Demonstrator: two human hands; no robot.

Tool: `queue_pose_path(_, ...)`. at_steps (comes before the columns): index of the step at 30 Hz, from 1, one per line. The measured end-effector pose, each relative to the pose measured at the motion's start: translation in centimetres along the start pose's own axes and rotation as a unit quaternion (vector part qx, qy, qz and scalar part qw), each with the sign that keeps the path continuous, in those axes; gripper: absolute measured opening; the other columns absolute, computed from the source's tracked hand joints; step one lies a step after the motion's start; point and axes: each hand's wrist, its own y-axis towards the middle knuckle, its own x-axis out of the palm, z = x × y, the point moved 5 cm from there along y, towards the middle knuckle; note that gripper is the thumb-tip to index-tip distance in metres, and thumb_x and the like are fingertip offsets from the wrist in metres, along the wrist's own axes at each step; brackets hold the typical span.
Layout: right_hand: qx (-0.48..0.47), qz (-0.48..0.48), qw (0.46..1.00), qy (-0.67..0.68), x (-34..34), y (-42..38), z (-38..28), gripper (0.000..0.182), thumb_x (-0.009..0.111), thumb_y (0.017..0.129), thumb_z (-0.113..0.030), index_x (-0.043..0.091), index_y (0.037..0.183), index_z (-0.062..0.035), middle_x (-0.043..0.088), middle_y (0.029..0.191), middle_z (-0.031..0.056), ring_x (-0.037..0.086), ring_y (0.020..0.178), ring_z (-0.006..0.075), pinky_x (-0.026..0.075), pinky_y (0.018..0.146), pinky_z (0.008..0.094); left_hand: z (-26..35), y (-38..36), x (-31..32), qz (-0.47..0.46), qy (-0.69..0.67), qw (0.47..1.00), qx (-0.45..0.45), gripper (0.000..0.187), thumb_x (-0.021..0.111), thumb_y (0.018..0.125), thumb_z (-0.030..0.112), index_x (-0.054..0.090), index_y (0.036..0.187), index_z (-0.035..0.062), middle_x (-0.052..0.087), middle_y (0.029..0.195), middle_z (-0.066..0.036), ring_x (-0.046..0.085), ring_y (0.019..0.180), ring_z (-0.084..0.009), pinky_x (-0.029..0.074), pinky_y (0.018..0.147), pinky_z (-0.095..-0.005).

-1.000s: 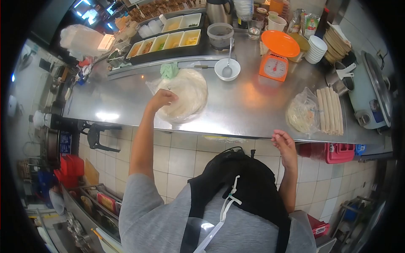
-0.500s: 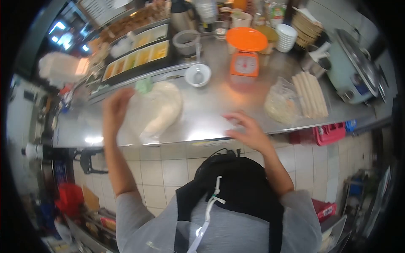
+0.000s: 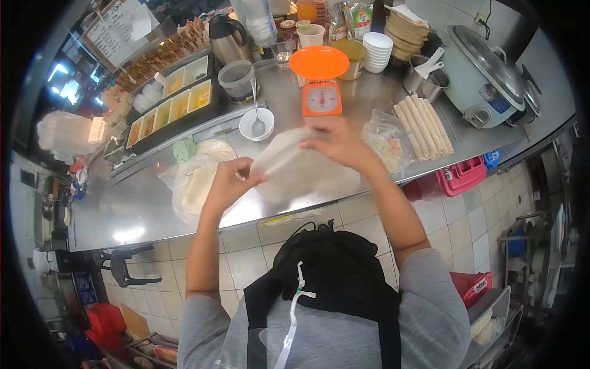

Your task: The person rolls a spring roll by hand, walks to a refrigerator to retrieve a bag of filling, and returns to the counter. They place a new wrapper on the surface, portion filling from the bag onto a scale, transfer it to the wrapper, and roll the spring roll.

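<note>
A thin, pale round spring roll wrapper (image 3: 298, 169) hangs stretched between my two hands above the front of the steel counter, slightly blurred. My left hand (image 3: 232, 183) pinches its left edge. At its upper right edge, my right hand (image 3: 337, 142) grips it between thumb and fingers. Left of my left hand lies a stack of wrappers (image 3: 200, 181) partly inside a clear plastic bag, with a green cloth (image 3: 184, 149) at its far edge. Beyond the held wrapper stands a white bowl (image 3: 247, 130) with a spoon (image 3: 256, 111) in it.
An orange scale (image 3: 321, 101) stands behind my right hand. To the right lie a bag of shredded filling (image 3: 387, 144) and a pile of rolled wrappers (image 3: 424, 127), near a large rice cooker (image 3: 482, 92). A black tray of ingredient tubs (image 3: 212, 111) is at the back left.
My left hand has moved right from beside the wrapper stack, and my right hand has moved in toward it. A single wrapper is now held between both hands. The view has shifted.
</note>
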Motion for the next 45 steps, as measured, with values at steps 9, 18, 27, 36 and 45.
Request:
queue_pose_path(9,-0.039,-0.034,0.959,-0.280,-1.8,-8.8,3.8,0.018,0.058,0.071,0.003,0.066,0.085,-0.0047,0.063,0.089,0.0109,0.057,0.091,0.0280,0.040,0.087,0.0351,-3.4,-3.1,8.4,0.016,0.225,0.945,0.236,0.011,0.068,0.070,0.004,0.067,0.081,0.0058,0.066,0.082,-0.008,0.061,0.080,-0.0275,0.047,0.074,-0.0369)
queue_pose_path(18,-0.002,0.113,0.972,-0.204,1.2,-10.4,10.0,0.031,0.050,0.072,0.008,0.065,0.096,-0.0046,0.060,0.103,0.0140,0.056,0.098,0.0301,0.043,0.083,0.0398,-8.3,-1.5,9.5,0.074,0.214,0.966,0.126,0.018,0.065,0.074,0.007,0.065,0.091,0.0039,0.063,0.095,-0.012,0.059,0.089,-0.0310,0.047,0.075,-0.0383)
queue_pose_path(27,0.105,0.078,0.900,-0.416,5.2,-11.8,8.9,0.037,0.055,0.077,-0.002,0.060,0.113,-0.0085,0.053,0.117,0.0115,0.048,0.108,0.0309,0.042,0.086,0.0433,-10.6,0.7,9.1,0.099,0.370,0.914,0.133,0.022,0.061,0.077,0.016,0.062,0.097,0.0104,0.058,0.105,-0.006,0.056,0.100,-0.0251,0.041,0.081,-0.0475)
queue_pose_path(36,0.175,-0.012,0.857,-0.484,4.7,-10.3,9.3,0.016,0.054,0.082,-0.012,0.063,0.093,-0.0067,0.057,0.098,0.0125,0.053,0.096,0.0290,0.043,0.074,0.0456,-11.3,0.2,12.2,0.061,0.480,0.873,0.056,0.045,0.055,0.086,0.033,0.052,0.123,0.0073,0.044,0.134,-0.011,0.042,0.122,-0.0317,0.030,0.096,-0.0597)
queue_pose_path(45,0.034,0.229,0.889,-0.395,0.0,-2.0,17.3,0.019,0.061,0.078,-0.017,0.066,0.092,-0.0049,0.063,0.093,0.0136,0.056,0.093,0.0305,0.044,0.081,0.0433,-10.8,-0.2,16.1,0.083,0.454,0.887,-0.001,0.065,0.043,0.090,0.048,0.034,0.139,0.0057,0.030,0.143,-0.022,0.025,0.132,-0.0424,0.017,0.103,-0.0627)
